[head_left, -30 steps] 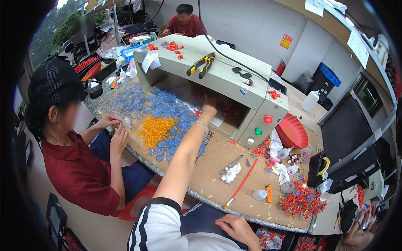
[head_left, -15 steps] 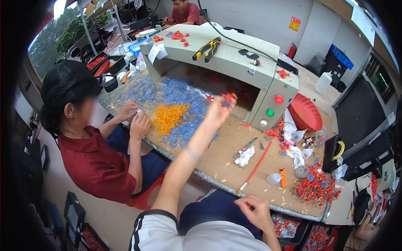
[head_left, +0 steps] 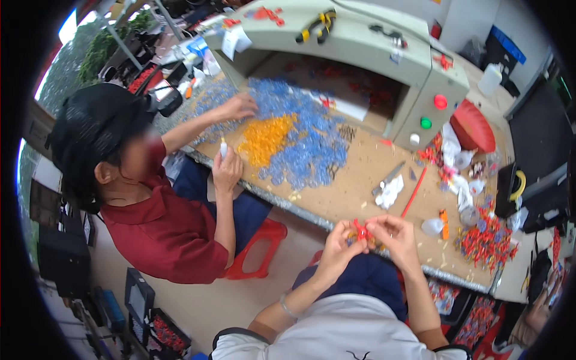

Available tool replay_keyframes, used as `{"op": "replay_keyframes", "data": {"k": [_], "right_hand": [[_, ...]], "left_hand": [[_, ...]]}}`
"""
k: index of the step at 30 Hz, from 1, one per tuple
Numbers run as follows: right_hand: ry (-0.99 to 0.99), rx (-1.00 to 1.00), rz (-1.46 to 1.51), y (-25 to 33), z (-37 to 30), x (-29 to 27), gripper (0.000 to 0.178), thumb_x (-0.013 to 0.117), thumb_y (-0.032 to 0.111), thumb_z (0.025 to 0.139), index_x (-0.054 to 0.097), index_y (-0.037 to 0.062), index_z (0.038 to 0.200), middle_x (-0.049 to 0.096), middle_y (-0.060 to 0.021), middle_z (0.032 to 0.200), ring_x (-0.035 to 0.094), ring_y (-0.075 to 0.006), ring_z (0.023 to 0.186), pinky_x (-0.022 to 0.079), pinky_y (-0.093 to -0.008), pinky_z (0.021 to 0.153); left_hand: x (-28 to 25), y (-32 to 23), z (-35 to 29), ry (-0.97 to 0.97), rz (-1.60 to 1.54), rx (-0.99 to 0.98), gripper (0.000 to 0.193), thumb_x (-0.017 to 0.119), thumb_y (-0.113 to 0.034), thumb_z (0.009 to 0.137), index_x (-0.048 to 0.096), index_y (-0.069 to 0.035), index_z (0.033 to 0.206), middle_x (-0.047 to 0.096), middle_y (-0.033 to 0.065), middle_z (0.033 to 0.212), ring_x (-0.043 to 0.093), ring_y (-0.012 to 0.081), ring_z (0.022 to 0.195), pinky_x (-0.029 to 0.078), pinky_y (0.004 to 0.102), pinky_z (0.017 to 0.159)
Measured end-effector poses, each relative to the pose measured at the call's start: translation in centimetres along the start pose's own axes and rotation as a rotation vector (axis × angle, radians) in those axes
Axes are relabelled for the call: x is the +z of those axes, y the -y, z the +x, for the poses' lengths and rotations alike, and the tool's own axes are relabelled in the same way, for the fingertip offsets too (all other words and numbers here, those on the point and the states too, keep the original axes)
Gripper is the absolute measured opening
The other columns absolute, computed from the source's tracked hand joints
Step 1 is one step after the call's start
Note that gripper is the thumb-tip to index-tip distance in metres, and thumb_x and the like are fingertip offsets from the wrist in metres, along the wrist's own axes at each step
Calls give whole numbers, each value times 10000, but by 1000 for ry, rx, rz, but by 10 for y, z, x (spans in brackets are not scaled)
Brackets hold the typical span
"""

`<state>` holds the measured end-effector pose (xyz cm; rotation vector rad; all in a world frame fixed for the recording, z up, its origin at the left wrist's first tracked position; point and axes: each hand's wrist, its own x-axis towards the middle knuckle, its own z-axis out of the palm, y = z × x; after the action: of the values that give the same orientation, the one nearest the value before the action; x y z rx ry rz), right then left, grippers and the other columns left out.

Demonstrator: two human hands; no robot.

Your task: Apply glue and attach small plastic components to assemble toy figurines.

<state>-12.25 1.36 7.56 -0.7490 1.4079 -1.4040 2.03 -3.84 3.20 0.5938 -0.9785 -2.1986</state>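
Both my hands are together at the table's front edge, above my lap. My left hand (head_left: 338, 251) pinches a small red plastic piece (head_left: 360, 228) of irregular shape from one side. From the other side, my right hand (head_left: 397, 239) closes its fingertips on the same piece. Something yellowish shows beside it between the fingers, too blurred to name. Past my hands on the tabletop lie a crumpled white tissue (head_left: 391, 191), a knife-like tool (head_left: 393, 174) and a thin red stick (head_left: 415, 191).
A grey machine (head_left: 414, 99) with a wide front opening stands behind blue clear pieces (head_left: 312, 144) and an orange pile (head_left: 264, 141). At left, a co-worker (head_left: 156, 198) holds a small white bottle (head_left: 224, 147). Red pieces (head_left: 487, 243) are heaped at right, near a red basin (head_left: 473, 127).
My left hand has come back from the machine's opening to meet my right hand, bringing red material. The view has shifted. The co-worker's far hand has reached onto the blue pieces.
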Motion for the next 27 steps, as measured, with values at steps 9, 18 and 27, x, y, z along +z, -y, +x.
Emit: {"op": "replay_keyframes", "data": {"k": [9,18,27], "right_hand": [[101,171,38,-2,9,-20,175,680,111,861,689,-61,828,644,-65,672,546,-73,559,419,-213,516],[106,249,134,-26,14,-26,192,703,161,825,701,-12,743,638,-59,615,537,-75,523,346,-216,493],[139,270,218,-23,10,-39,210,688,155,839,681,-26,733,622,-92,583,541,-103,494,377,-237,476]], "left_hand": [[7,-7,1,57,140,-125,443,520,29,901,279,3,1271,602,182,1021,648,190,835,526,274,722],[10,-10,-2,76,271,-103,449,484,80,883,269,15,1271,611,194,976,641,185,810,523,270,705],[21,0,0,72,271,-82,491,469,100,865,236,10,1287,597,208,977,637,191,795,527,277,710]]}}
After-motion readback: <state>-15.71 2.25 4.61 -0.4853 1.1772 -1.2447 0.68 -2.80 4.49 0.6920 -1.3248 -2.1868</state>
